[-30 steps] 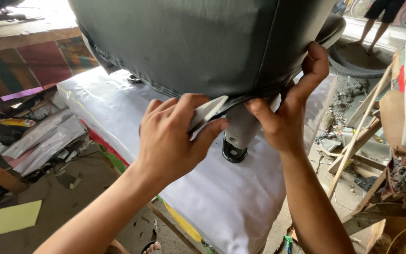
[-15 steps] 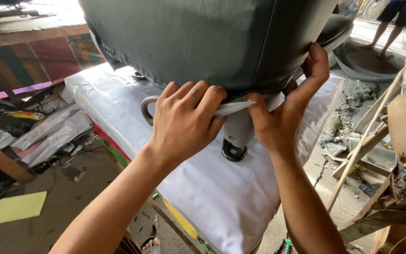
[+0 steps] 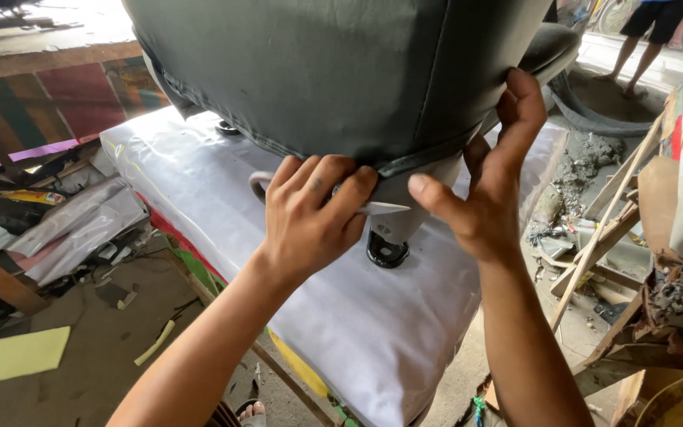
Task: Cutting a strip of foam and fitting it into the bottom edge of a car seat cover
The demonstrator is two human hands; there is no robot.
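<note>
Scissors (image 3: 373, 207) gripped in your left hand (image 3: 310, 221) at the cover (image 3: 341, 79) hem | right hand (image 3: 488, 198) pinched the cover edge | trimming looked barely started, most hem left

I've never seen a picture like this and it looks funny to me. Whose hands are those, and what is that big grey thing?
The camera sits on a person's head and looks down, so you see that person's own two bare arms. The big grey leather-like seat cushion rests on a table covered with white plastic sheet. The left hand holds a pair of scissors with pale handles at the cushion's lower edge. The right hand pinches the grey cover's edge, thumb pointing toward the scissors. A black round foot stands under the seat. Scraps and wooden boards lie on the floor around, and another person's legs show far off.
</note>
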